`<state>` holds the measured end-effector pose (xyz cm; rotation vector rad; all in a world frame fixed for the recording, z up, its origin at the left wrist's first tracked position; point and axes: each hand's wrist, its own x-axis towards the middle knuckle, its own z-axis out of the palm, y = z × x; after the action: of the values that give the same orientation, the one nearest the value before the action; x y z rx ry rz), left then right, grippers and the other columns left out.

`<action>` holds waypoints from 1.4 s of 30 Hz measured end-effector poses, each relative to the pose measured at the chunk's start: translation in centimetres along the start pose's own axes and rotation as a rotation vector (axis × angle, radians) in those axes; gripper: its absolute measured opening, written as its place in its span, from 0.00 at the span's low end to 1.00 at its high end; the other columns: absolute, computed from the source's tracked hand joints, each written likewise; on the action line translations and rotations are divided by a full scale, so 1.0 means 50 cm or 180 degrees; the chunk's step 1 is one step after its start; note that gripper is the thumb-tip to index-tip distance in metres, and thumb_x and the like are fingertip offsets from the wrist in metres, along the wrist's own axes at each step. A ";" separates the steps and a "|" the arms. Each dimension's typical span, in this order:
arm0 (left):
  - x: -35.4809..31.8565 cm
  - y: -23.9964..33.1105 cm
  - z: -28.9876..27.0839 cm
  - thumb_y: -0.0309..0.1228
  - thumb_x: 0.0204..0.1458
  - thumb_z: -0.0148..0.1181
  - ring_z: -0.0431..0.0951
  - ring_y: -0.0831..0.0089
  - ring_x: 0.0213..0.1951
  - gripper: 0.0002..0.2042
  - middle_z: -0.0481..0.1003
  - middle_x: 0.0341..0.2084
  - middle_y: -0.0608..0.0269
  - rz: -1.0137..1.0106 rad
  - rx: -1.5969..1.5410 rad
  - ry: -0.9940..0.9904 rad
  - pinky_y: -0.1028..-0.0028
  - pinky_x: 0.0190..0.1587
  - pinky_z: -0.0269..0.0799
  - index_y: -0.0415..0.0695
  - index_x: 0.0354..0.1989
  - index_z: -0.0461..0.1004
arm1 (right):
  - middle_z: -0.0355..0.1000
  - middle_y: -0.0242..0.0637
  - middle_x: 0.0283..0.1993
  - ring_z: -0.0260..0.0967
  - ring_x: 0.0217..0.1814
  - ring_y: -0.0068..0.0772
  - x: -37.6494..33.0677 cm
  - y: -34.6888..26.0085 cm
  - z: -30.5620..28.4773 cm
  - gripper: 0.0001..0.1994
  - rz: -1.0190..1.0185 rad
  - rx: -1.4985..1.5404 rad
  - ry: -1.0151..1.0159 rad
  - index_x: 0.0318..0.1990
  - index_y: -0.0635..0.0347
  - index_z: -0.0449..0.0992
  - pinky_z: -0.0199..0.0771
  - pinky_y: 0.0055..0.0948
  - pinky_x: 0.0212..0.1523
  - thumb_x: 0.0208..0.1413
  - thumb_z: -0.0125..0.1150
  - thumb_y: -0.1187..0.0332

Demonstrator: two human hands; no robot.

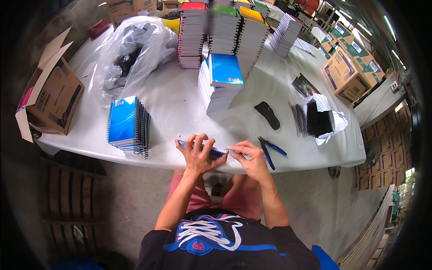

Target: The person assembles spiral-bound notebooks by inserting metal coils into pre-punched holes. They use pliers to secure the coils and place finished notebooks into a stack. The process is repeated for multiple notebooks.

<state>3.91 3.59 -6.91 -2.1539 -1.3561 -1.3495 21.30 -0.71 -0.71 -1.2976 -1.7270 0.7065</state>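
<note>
At the table's near edge, my left hand (196, 155) grips a blue-covered notebook (217, 154), fingers bent over its top and thumb toward its right end. My right hand (252, 158) pinches a thin spiral binding coil (234, 152) at that same end. How far the coil runs through the notebook is hidden by my fingers. Just right of my right hand lie blue-handled pliers (267, 158), their handles spread. To the left stands a pile of blue notebooks (122, 118) with dark coils. Farther off, a stack of blue notebooks (227, 69) shows no coils on its visible sides.
Black coils (319, 119) lie on white paper at the right, near a black pouch (267, 115) and a dark packet (305, 85). Tall notebook stacks (191, 38) fill the back. A plastic bag (155, 42) and an open carton (56, 96) stand left; more cartons (344, 74) sit right.
</note>
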 end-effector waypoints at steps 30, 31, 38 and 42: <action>-0.010 -0.006 0.013 0.53 0.36 0.61 0.64 0.71 0.39 0.18 0.64 0.29 0.72 -0.0034 0.0260 -0.0343 0.53 0.45 0.49 0.55 0.27 0.68 | 0.71 0.40 0.31 0.71 0.30 0.43 0.016 -0.042 0.027 0.14 -0.0132 -0.1249 -0.0097 0.37 0.58 0.77 0.70 0.35 0.31 0.56 0.55 0.56; -0.010 -0.006 0.016 0.53 0.35 0.61 0.65 0.72 0.39 0.18 0.64 0.28 0.72 -0.0047 0.0243 -0.0372 0.52 0.45 0.49 0.55 0.27 0.68 | 0.71 0.39 0.30 0.71 0.28 0.42 0.013 -0.036 0.040 0.14 -0.0201 -0.1466 0.0114 0.36 0.58 0.77 0.70 0.34 0.29 0.56 0.55 0.56; -0.005 0.002 0.008 0.47 0.35 0.64 0.65 0.69 0.38 0.15 0.64 0.27 0.70 -0.0104 0.0187 -0.0368 0.54 0.44 0.49 0.54 0.24 0.68 | 0.70 0.38 0.28 0.71 0.23 0.45 0.006 -0.010 0.065 0.14 -0.0300 -0.2072 0.0287 0.29 0.56 0.75 0.72 0.41 0.23 0.58 0.48 0.58; -0.001 -0.003 0.000 0.49 0.34 0.66 0.65 0.67 0.38 0.17 0.65 0.26 0.69 -0.0035 0.0226 -0.0376 0.56 0.44 0.49 0.53 0.23 0.68 | 0.72 0.42 0.31 0.72 0.29 0.48 0.011 -0.025 0.054 0.16 0.0121 -0.2256 -0.0288 0.33 0.57 0.76 0.74 0.43 0.30 0.59 0.46 0.57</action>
<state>3.77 3.61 -6.99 -2.2129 -1.4381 -1.1757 18.31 -0.46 -0.84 -1.7852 -2.1277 0.1578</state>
